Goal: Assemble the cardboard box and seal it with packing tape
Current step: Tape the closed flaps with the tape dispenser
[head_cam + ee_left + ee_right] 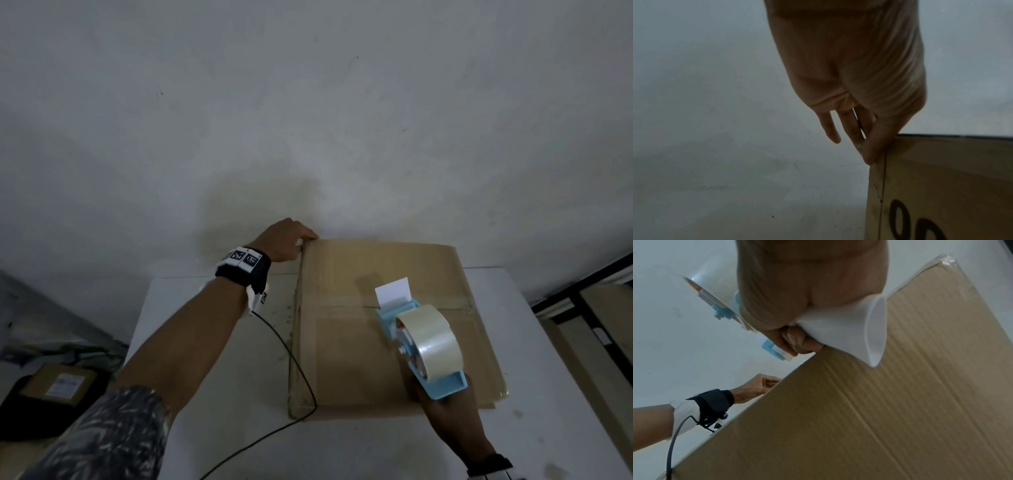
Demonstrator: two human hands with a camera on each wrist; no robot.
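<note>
2 hands are on 1 big cardboard box [394, 325] that sits on the white table [212, 394], with its far edge near the grey wall [308, 102].

Only the head view shows the whole top of the box. The left hand [286, 241] is at the far left corner of the box. The right hand [442, 402] is at the near edge of the box and grips the blue tape gun [416, 339]. A fat roll of clear tape [430, 346] sits in the gun, and a white card [394, 291] stands up at its front end, by the seam across the top of the box.

Only the left wrist view shows the side of the box. Big black marks are printed there, maybe "00", but they are cut off at the bottom edge. Here the left fingers [849, 126] are straight and a little spread, and 1 fingertip touches the corner edge of the box.

Only the right wrist view shows under the right hand. The right fingers [797, 340] are curled tight round the white handle [859, 334] of the gun.

The box is brown and flat on top, with thin ridges running along it. Shiny clear tape covers 1 corner. The roll is round and shiny. A black band [245, 265] with 2 square black-and-white tags wraps the left wrist, and a black wire [291, 359] runs from it beside the box.
</note>
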